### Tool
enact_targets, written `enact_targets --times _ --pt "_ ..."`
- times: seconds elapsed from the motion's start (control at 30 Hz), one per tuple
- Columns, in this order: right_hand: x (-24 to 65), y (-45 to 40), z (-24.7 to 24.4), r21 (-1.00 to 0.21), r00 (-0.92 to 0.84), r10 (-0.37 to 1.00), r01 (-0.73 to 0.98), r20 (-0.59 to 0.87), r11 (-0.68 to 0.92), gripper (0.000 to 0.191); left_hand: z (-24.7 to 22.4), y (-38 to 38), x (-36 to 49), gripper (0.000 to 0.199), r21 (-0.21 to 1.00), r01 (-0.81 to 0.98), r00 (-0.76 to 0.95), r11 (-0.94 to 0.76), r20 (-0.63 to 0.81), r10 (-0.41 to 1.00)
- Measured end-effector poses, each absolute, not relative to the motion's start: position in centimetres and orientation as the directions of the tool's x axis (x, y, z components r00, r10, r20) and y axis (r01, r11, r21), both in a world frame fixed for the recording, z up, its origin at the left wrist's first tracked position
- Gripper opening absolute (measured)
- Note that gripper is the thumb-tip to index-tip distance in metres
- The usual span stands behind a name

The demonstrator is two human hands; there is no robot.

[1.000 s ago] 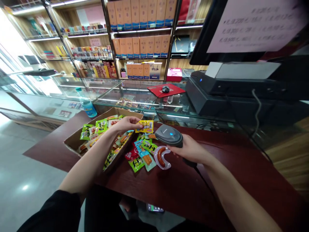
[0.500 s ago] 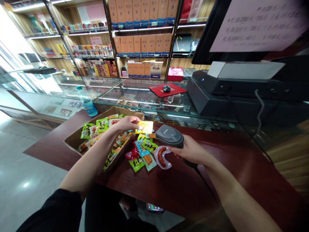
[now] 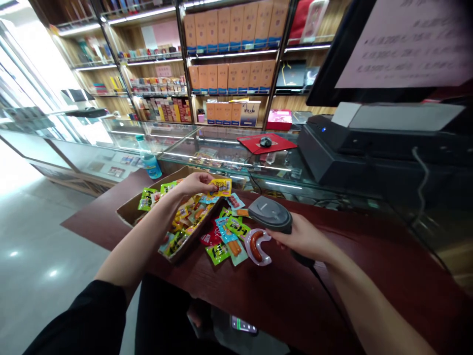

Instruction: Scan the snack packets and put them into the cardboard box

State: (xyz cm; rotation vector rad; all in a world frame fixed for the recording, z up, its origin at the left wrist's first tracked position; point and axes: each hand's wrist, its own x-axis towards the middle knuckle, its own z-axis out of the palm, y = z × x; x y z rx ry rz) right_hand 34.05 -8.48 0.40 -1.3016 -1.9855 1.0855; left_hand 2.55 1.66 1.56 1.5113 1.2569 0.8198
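Note:
My left hand pinches a small yellow snack packet by its left end, above the right side of an open cardboard box. Many small wrapped snacks fill that box. In my right hand is a dark grey barcode scanner, its head pointing left towards the packet. Between the box and the scanner lies a loose pile of packets, among them a green packet, a red packet and a curved clear pack with a sausage.
Behind the brown table runs a glass display counter with a red mouse pad and a mouse. A blue-labelled bottle stands behind the box. At right are a monitor and dark machine. The scanner's cable trails down.
The view has shifted, so the scene sits further right. The yellow packet now shows its printed face more clearly, still in my left hand. A blue-and-red packet now shows below it.

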Motion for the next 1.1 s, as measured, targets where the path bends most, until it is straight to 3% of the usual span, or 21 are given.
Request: enact_targets --times 0.27,0.47,0.83,0.93,1.1 --pt "34.4 -7.7 -0.7 -0.846 -0.407 0.912 0.504 -0.054 0.175 0.034 6.3 -1.1 -8.4 0.047 0.887 0.46 -0.002 0.041 -0.045 0.999" --pt "34.7 -7.3 -0.8 -0.836 -0.387 0.92 0.524 -0.066 0.161 0.029 6.4 -2.7 -10.8 0.048 0.864 0.499 -0.07 0.057 -0.025 0.997" --pt "36.5 -6.8 0.2 -0.84 -0.323 0.945 0.527 -0.06 0.127 0.024 0.5 1.8 4.9 0.038 0.831 0.528 0.33 -0.176 -0.009 0.944" --pt "37.2 -6.8 0.9 -0.849 -0.31 0.949 0.516 -0.062 0.113 0.023 -1.2 2.7 9.2 0.036 0.732 0.615 0.426 -0.292 0.002 0.905" --pt "38.1 -6.9 0.9 -0.859 -0.315 0.948 0.497 -0.047 0.123 0.022 -4.2 2.8 12.9 0.04 0.457 0.745 0.541 -0.485 0.011 0.841"
